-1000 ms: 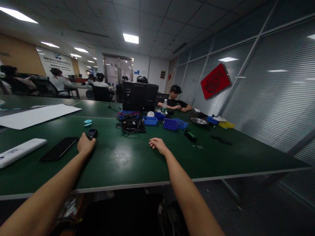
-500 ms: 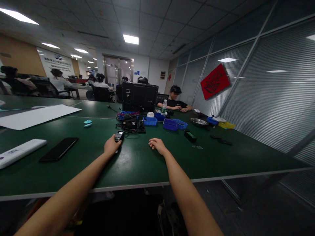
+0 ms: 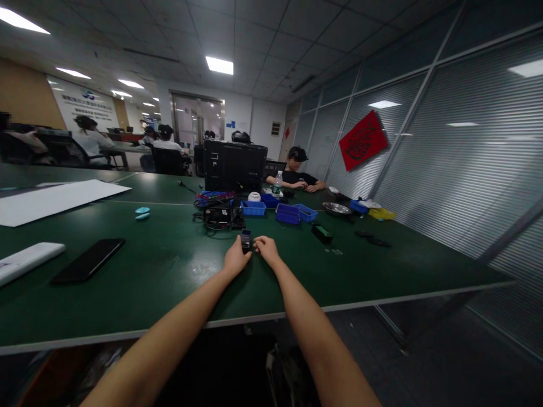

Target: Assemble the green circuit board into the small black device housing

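My left hand (image 3: 236, 257) is wrapped round a small dark handheld device (image 3: 245, 239), its screen end pointing away from me. The device is held just above or on the green table, which of the two I cannot tell. Close by on its right is my right hand (image 3: 266, 249), fingers curled inward and fingertips a short way from the device. Whatever those fingers may hold is too small or hidden to make out. Beyond the hands sits a black boxy unit (image 3: 218, 216) with cables round it.
A black phone-like slab (image 3: 89, 260) and a white long case (image 3: 29, 261) lie left. Blue bins (image 3: 253, 208), a baseball (image 3: 254, 196) and a monitor (image 3: 236, 165) stand ahead. A black-green box (image 3: 322, 233) and metal bowl (image 3: 337, 209) are right. A person (image 3: 296, 169) sits opposite.
My left hand has carried the handheld device to the right, up beside my right hand. My right hand has stayed nearly in place, fingers still curled. The view has shifted slightly.
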The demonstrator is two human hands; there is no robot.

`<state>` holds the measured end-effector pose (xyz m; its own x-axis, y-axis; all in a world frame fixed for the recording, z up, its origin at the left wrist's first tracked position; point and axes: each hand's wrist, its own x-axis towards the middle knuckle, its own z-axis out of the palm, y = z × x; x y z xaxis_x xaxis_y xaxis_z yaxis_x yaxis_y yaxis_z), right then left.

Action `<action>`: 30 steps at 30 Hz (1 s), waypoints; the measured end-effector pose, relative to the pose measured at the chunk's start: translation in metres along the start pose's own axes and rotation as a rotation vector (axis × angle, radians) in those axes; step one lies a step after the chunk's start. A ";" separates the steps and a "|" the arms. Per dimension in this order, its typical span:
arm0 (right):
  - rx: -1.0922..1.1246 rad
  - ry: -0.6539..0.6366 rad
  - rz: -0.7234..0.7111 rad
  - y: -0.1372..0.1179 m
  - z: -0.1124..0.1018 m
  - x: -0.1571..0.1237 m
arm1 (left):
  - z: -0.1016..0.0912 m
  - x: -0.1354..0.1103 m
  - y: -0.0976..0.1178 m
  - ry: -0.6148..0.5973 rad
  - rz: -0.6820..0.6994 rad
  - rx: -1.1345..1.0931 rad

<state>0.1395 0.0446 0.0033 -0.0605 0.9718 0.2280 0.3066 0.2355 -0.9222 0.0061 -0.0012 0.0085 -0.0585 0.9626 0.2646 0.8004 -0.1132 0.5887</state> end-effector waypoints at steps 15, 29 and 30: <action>-0.727 0.159 -0.011 -0.017 0.006 -0.016 | 0.008 0.007 -0.017 -0.032 0.005 -0.452; -0.794 0.595 0.383 0.014 -0.082 -0.001 | 0.004 0.008 -0.022 -0.015 -0.002 -0.491; -0.800 0.607 0.397 0.015 -0.083 -0.001 | 0.005 0.008 -0.022 -0.014 0.000 -0.493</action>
<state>0.2232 0.0463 0.0156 0.5934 0.7557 0.2771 0.7455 -0.3863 -0.5432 -0.0090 0.0097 -0.0059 -0.0477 0.9654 0.2565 0.4221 -0.2132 0.8811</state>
